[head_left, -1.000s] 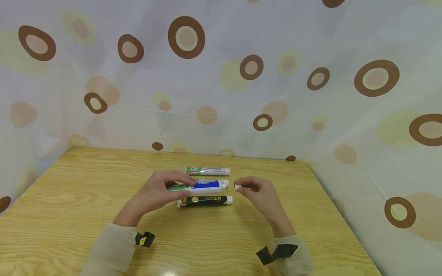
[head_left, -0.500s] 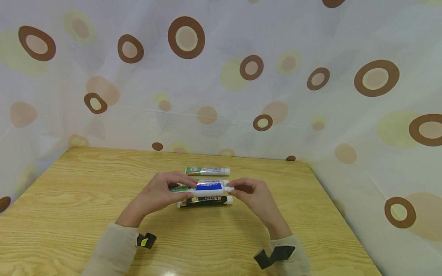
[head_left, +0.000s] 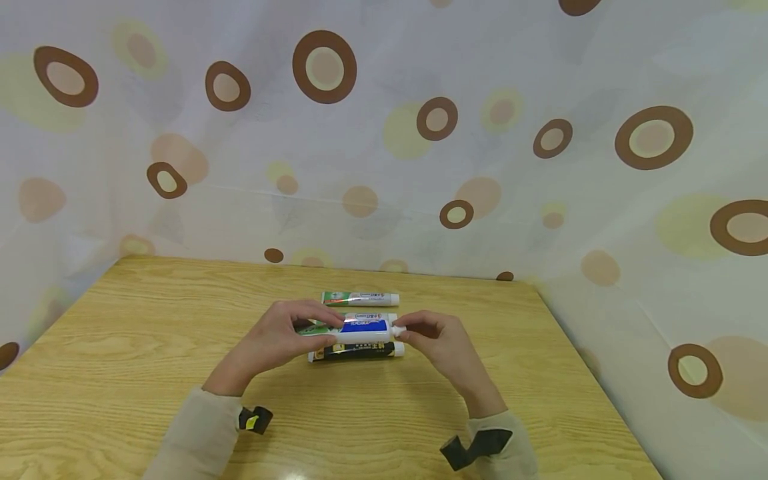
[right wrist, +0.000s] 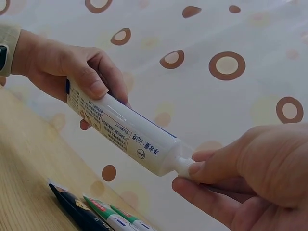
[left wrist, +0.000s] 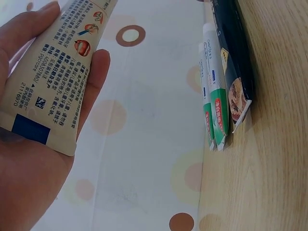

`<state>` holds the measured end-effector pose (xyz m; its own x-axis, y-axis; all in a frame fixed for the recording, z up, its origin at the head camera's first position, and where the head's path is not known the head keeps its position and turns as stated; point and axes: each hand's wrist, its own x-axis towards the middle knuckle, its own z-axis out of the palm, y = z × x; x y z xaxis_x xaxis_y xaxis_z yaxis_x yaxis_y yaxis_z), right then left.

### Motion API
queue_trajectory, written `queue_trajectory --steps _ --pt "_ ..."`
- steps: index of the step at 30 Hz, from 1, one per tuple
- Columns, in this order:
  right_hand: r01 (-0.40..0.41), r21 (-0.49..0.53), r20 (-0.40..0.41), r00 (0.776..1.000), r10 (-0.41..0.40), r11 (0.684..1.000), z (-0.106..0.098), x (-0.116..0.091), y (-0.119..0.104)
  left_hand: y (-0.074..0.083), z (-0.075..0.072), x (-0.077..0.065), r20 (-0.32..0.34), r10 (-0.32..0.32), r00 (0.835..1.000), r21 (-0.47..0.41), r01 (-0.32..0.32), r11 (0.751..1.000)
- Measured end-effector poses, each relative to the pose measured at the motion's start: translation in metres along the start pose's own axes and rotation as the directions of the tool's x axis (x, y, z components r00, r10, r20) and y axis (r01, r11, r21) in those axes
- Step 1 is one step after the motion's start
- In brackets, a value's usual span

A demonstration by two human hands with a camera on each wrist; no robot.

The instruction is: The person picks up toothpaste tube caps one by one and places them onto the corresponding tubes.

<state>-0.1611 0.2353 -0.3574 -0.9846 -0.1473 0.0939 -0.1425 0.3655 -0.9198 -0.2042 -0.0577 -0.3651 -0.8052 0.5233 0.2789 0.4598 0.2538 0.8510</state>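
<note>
A white and blue toothpaste tube [head_left: 363, 331] is held above the table, lying level in the head view. My left hand [head_left: 288, 337] grips its flat end between thumb and fingers; the printed back of the tube [left wrist: 53, 72] faces the left wrist camera. At the other end, my right hand [head_left: 441, 340] pinches the small white cap [right wrist: 184, 166] between thumb and fingertips, right at the tube's neck. In the right wrist view both hands and the tube's shoulder show plainly. The cap is mostly covered by the fingers in the head view.
On the wooden table [head_left: 360, 413] lies a black toothpaste tube [head_left: 357, 351], just below the held one in the head view. Two green and white tubes lie beyond: one farther back [head_left: 360, 299], the other partly hidden behind the held tube. A patterned sheet [head_left: 384, 133] hangs behind.
My right hand has moved left, bringing the cap from apart to the tube's neck. My left hand has shifted the tube slightly right and toward the person.
</note>
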Motion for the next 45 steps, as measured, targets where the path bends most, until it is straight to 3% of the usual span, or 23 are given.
queue_trajectory --steps 15,24,29,37,41,45 --pt "-0.029 0.119 0.056 0.998 0.023 0.992 -0.0006 0.0014 0.0009 0.0003 0.0013 0.0009 0.005 0.004 1.0 0.001 -0.004 1.0" --pt "0.006 -0.034 0.009 1.0 -0.005 0.999 0.0008 -0.0005 0.0 -0.0019 0.0023 0.002 0.007 0.006 1.0 0.001 -0.006 1.0" --pt "0.014 -0.023 0.013 1.0 -0.013 1.0 0.0006 -0.0011 0.0 -0.0008 0.0019 0.0017 0.005 0.008 1.0 0.001 -0.008 1.0" --pt "0.008 0.101 0.069 0.997 -0.015 0.995 0.0 0.0005 0.0043 -0.0027 0.002 0.0011 0.022 0.008 1.0 -0.008 -0.007 1.0" --pt "0.003 0.088 0.08 0.997 -0.01 0.996 -0.0004 0.0013 0.0059 -0.0031 0.0018 0.001 0.024 0.005 1.0 -0.01 -0.005 1.0" --pt "0.024 0.01 0.062 0.998 -0.024 1.0 -0.0009 0.0008 0.0049 -0.004 0.0019 0.0017 0.028 0.01 1.0 -0.012 -0.01 1.0"
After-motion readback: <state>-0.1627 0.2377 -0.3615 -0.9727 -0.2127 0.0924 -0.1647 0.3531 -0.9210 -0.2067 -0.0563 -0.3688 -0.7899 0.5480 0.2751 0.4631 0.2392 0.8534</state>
